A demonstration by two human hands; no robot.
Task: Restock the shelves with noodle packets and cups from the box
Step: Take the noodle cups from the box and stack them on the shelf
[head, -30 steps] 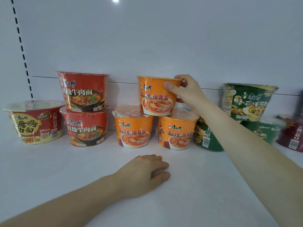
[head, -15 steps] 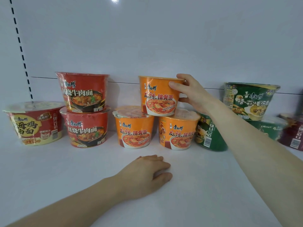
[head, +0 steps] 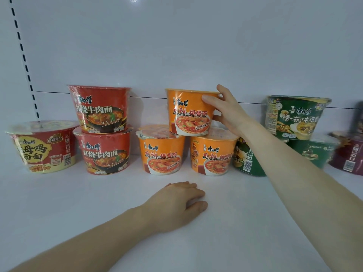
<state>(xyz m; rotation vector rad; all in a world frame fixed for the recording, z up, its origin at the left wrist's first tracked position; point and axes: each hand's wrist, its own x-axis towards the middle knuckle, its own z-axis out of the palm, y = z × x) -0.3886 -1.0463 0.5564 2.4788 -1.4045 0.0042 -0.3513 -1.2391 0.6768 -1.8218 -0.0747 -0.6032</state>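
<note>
An orange noodle cup (head: pixel 188 112) stands on top of two more orange cups (head: pixel 162 154) (head: pixel 213 156) at the back of the white shelf (head: pixel 235 222). My right hand (head: pixel 229 112) holds the top cup from its right side, thumb on the front near the rim, fingers around the side and back, index finger lifted. My left hand (head: pixel 176 205) rests palm down on the shelf in front of the orange cups and holds nothing.
Two stacked red beef noodle cups (head: pixel 99 108) stand left of the orange ones, with a red-and-yellow cup (head: pixel 41 148) further left. Green cups (head: pixel 296 116) (head: pixel 247 161) and a dark red cup (head: pixel 347 154) fill the right. A slotted upright (head: pixel 23 55) runs up the left.
My right hand has slid slightly right along the top orange cup and its fingers have spread a little. The cup has shifted a little right with it. My left hand has not moved.
</note>
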